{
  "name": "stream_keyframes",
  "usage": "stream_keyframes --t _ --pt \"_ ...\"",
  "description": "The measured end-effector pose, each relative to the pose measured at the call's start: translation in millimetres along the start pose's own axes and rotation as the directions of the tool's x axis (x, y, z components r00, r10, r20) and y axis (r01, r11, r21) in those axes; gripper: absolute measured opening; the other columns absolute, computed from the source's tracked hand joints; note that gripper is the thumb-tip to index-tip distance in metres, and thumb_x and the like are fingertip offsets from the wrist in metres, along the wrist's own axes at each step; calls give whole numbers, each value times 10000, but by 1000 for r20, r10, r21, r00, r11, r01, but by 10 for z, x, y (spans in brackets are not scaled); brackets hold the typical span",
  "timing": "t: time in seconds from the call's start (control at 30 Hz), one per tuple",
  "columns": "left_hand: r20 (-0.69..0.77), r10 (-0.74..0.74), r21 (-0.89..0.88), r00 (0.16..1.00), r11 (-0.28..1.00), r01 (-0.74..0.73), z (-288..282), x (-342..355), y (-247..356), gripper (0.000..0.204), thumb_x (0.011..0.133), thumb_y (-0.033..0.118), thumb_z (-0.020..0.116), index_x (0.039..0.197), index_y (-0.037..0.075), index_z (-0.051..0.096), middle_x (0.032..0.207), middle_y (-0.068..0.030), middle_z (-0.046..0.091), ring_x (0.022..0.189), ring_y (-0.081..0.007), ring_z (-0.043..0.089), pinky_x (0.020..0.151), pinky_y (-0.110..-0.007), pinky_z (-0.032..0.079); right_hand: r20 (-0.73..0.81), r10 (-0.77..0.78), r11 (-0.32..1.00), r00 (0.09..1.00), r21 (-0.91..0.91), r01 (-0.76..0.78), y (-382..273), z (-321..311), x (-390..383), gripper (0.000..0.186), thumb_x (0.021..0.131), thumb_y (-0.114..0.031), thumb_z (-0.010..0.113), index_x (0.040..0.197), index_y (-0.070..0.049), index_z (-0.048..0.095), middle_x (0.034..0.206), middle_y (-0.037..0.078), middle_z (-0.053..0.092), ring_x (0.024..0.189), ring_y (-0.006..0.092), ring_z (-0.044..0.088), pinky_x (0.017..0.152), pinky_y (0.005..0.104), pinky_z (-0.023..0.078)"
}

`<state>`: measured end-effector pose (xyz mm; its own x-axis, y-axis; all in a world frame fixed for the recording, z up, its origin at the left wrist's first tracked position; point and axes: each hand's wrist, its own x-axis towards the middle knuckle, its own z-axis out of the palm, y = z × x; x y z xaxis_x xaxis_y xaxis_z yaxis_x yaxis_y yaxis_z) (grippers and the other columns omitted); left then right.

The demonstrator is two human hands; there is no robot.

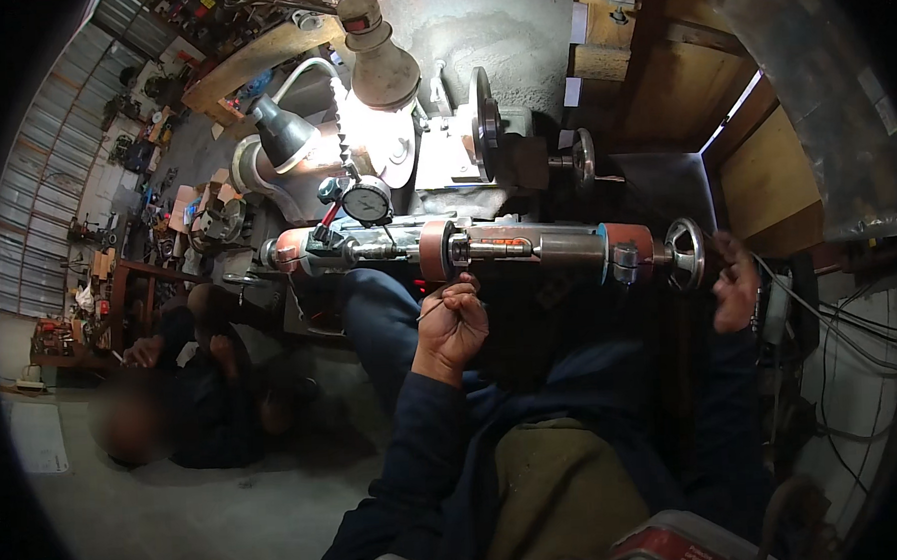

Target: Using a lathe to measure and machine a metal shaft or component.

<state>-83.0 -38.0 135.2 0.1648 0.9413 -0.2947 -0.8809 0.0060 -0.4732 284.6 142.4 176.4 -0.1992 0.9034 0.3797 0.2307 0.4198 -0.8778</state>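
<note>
My left hand (453,325) is closed, its fingertips raised to the underside of the spindle beside a reddish-brown wheel (433,251). A thin dark rod (430,310) sticks out from between its fingers. On the shaft left of that wheel, the tip of a round dial indicator (369,200) points down. A bright metal shaft (502,249) runs on to the right into a grey sleeve (573,257) and an orange-red tailstock (629,250). My right hand (735,285) is just right of the tailstock's handwheel (685,254), fingers apart, holding nothing.
Two work lamps, a beige one (384,68) and a black one (284,135), hang over the machine. Behind stands a grinding head with a disc (483,123). Another person (198,391) sits at the left. Cables (826,334) hang at the right.
</note>
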Motion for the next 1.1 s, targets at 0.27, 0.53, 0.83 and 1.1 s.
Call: stream_keyframes --t 0.27,0.53,0.83,1.1 --pt "-29 614 756 789 530 -385 21 -112 -618 156 952 135 513 942 -8 573 660 -15 515 552 -100 534 639 -288 535 24 -11 743 1000 -669 24 -410 554 198 378 922 -169 501 1269 -22 528 1081 224 634 955 386 626 802 417 515" --pt "904 338 356 263 -934 -22 547 -36 -485 103 887 79 626 914 -10 670 806 -84 561 717 -180 540 651 -286 439 -278 -279 806 919 -589 66 15 790 -294 394 947 -212 478 1276 3 507 1186 225 596 1014 379 624 838 418 515" --pt "865 330 312 378 -944 110 521 32 -561 108 881 88 623 915 -2 672 763 -86 487 674 -199 488 608 -314 412 -506 -341 787 792 -615 -55 599 919 -531 517 953 -396 484 1250 27 502 1145 243 604 1026 389 615 861 429 503" --pt "852 333 275 403 -941 195 549 58 -579 103 875 103 626 897 13 671 770 -94 495 692 -224 517 612 -331 429 -516 -361 781 777 -623 -50 647 939 -529 489 958 -351 479 1230 55 498 1127 237 607 1010 390 616 862 431 498"
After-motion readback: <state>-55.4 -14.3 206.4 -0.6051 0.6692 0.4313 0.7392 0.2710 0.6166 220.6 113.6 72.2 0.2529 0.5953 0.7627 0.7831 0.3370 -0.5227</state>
